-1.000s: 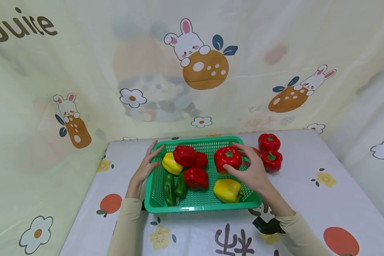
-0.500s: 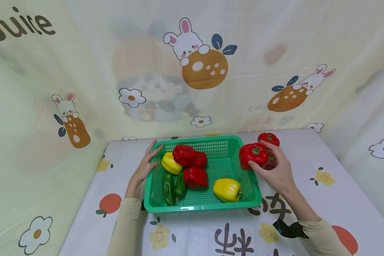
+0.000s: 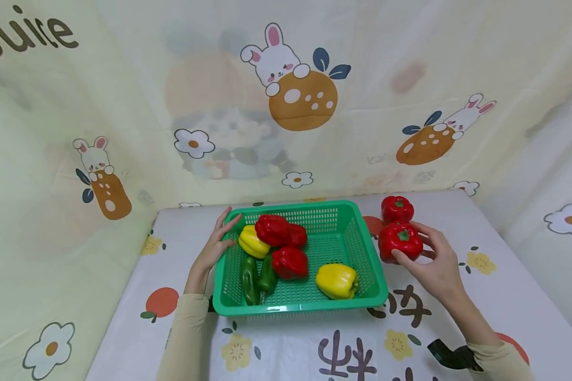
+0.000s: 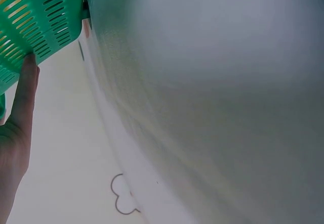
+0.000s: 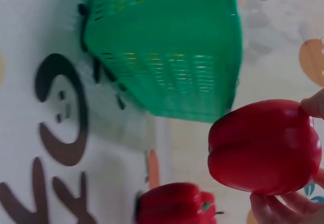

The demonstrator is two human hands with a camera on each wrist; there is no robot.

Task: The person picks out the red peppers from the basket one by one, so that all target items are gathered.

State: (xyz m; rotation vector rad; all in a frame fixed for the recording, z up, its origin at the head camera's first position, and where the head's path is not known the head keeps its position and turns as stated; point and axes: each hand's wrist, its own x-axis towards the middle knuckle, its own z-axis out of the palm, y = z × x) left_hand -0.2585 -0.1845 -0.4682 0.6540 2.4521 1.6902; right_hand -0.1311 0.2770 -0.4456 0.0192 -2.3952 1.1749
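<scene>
In the head view my right hand (image 3: pixel 436 264) holds a red bell pepper (image 3: pixel 400 242) between thumb and fingers, just right of the green basket (image 3: pixel 381 286). The right wrist view shows the held pepper (image 5: pixel 263 145) above the table, with another red bell pepper (image 5: pixel 174 204) lower down. Behind the held one sits a red bell pepper (image 3: pixel 397 208). My left hand (image 3: pixel 214 248) rests at the basket's left rim with fingers extended; in the left wrist view a straight finger (image 4: pixel 26 92) touches the basket's slotted outer wall (image 4: pixel 55 16).
Inside the basket lie several red bell peppers (image 3: pixel 289 263), a yellow bell pepper (image 3: pixel 254 242) at the left, another yellow bell pepper (image 3: pixel 337 281) at the right, and long green peppers (image 3: pixel 250 281). A printed cloth (image 3: pixel 286 349) covers the table; a patterned curtain (image 3: pixel 362 143) hangs behind it.
My right hand has carried the red bell pepper from above the basket's right part over its right rim, to the right and slightly down. The left hand stays at the basket.
</scene>
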